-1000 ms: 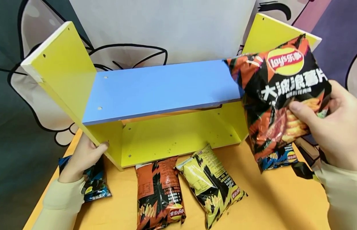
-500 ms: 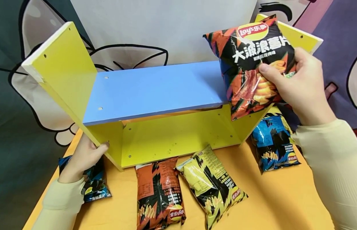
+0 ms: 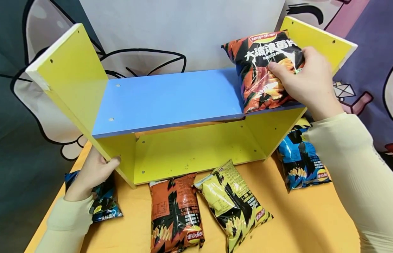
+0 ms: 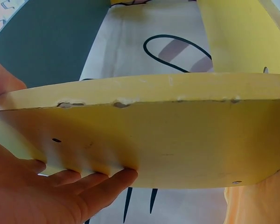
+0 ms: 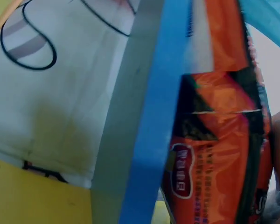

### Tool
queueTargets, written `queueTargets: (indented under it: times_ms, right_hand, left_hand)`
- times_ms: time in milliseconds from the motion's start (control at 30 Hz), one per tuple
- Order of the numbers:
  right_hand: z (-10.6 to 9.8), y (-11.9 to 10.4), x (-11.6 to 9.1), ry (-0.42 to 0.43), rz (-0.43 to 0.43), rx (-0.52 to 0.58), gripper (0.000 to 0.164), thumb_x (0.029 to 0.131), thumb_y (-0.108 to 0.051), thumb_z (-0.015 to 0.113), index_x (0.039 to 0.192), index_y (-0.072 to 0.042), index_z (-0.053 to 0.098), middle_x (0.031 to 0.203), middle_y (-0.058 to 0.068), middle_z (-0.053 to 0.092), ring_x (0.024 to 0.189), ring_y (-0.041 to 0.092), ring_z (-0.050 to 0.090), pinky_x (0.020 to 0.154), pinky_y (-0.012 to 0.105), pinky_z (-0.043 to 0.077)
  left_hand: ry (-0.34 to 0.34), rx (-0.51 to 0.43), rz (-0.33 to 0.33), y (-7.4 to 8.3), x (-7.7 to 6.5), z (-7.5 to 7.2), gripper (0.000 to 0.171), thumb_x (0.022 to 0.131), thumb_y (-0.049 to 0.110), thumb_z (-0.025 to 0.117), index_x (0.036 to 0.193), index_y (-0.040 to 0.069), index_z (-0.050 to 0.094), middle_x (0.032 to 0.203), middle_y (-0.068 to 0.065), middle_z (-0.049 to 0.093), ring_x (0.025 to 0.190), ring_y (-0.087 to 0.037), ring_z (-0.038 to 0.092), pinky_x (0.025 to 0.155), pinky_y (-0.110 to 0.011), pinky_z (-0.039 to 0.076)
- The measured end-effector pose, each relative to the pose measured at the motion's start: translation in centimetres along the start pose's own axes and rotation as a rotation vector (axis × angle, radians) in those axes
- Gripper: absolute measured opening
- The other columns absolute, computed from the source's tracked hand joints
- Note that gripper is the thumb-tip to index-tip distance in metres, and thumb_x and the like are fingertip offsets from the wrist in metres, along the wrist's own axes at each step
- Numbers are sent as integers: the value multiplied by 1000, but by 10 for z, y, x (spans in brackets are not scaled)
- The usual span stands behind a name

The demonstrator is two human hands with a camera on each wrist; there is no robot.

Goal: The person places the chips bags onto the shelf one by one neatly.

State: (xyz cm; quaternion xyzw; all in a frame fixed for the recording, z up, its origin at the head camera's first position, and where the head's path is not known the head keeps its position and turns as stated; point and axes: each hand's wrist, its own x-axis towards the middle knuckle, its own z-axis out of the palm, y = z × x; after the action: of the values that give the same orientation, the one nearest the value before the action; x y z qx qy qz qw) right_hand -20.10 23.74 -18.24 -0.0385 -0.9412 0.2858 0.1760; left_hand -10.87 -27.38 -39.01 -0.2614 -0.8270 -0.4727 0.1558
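Note:
My right hand [image 3: 313, 80] grips a red and black chip bag [image 3: 262, 73] by its right side, thumb on the front. The bag leans over the right end of the blue shelf board [image 3: 171, 98]. In the right wrist view, the back of the chip bag [image 5: 214, 154] lies close along the blue board edge [image 5: 151, 130]; whether they touch I cannot tell. My left hand [image 3: 96, 172] holds the yellow left side panel [image 3: 73, 84] of the shelf low at its front edge. In the left wrist view, that hand [image 4: 70, 191] has thumb and fingers on opposite faces of the panel [image 4: 177, 135].
On the orange tabletop [image 3: 278, 225] before the shelf lie a red chip bag [image 3: 175, 211] and a yellow chip bag [image 3: 231, 203]. A blue chip bag [image 3: 302, 158] lies at the right, and a dark blue one [image 3: 107, 200] is partly behind my left arm. A printed cloth [image 3: 183, 31] hangs behind.
My right hand has carried the red and black chip bag leftward from the right side, then lower over the blue board's right end. The left hand stays on the panel.

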Motion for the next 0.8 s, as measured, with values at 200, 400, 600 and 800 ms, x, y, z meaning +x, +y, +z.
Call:
queueTargets:
  times_ms: [200,400,600,800]
  right_hand:
    - [7,0,5,-54,-30,-97,94,91,-69,54,162,-14,27,146,22,51,126,41,47,101,57,38]
    - [12,2,11,-89,-104,-176,86,96,-67,46,166,-21,23,151,28,49,127,50,45,102,63,33]
    - [14,-1,16,-150,-95,-203,85,97,-68,40,166,-23,21,153,29,46,129,50,43,105,64,32]
    - [14,0,18,-171,-99,-202,85,97,-69,38,166,-23,22,154,28,46,128,50,43,104,64,33]
  left_hand:
    - [4,7,-16,1,-1,0,52,84,-21,50,134,-7,48,111,-15,58,83,-13,54,68,-24,40]
    - [7,9,-15,2,-1,0,52,83,-21,50,133,-7,48,109,-15,58,82,-13,54,67,-24,41]
    - [7,5,-3,2,0,0,47,84,-21,50,128,-7,50,103,-18,58,80,-11,53,68,-24,40]
    - [8,6,-19,3,0,1,53,83,-21,50,135,-6,47,107,-16,57,82,-13,53,69,-24,40]
